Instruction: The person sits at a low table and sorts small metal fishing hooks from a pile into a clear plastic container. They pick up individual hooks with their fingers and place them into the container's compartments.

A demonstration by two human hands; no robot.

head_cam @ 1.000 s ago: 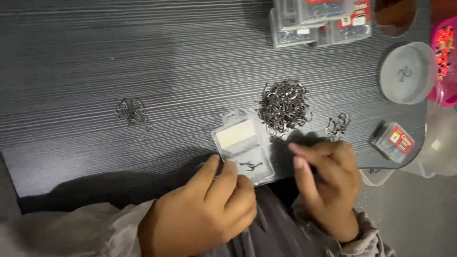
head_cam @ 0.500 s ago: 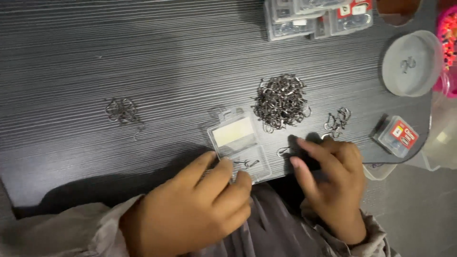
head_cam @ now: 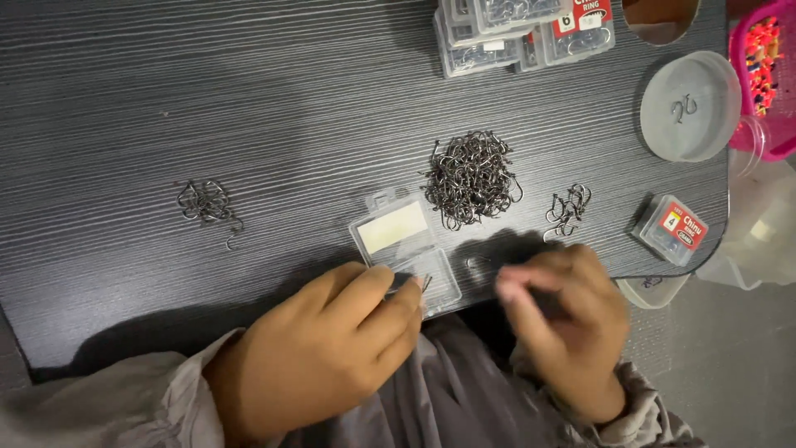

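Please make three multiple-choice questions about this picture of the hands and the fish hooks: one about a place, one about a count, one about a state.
1. Where is the big pile of hooks?
A. On the dark table, just beyond the small clear box
B. Inside the round grey lid
C. On the floor

2. How many separate heaps of loose hooks lie on the table?
A. One
B. Three
C. Six

3. In what state is the small clear box near the left hand?
A. Shut and sealed
B. Open, lying flat
C. Standing on its edge

Answers:
1. A, the pile lies on the table right above the box.
2. B, there is the big pile, a small group to its right and another group far to the left.
3. B, both halves lie spread open, and the left fingertips touch the near half while the right hand is beside it.
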